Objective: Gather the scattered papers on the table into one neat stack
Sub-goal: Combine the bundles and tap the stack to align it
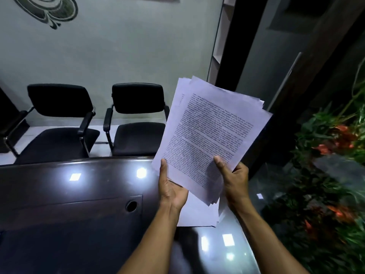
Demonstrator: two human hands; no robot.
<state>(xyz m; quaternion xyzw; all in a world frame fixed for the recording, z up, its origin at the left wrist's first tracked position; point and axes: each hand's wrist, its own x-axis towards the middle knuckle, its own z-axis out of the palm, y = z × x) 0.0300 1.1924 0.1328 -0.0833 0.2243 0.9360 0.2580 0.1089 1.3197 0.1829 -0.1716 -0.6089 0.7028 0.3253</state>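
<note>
From the head camera, the papers point(209, 135) fill the centre-right of the frame, held up off the dark table point(79, 194). They look light and floppy, edges fanned unevenly, apt to slide apart; gripping both lower corners seems sensible. The left hand point(171, 186) cups the lower left edge, thumb on top, fingers hidden beneath. The right hand point(233, 178) pinches the lower right edge, thumb on the printed face. Both forearms reach up from the bottom. More sheets point(197, 212) lie on the table underneath.
</note>
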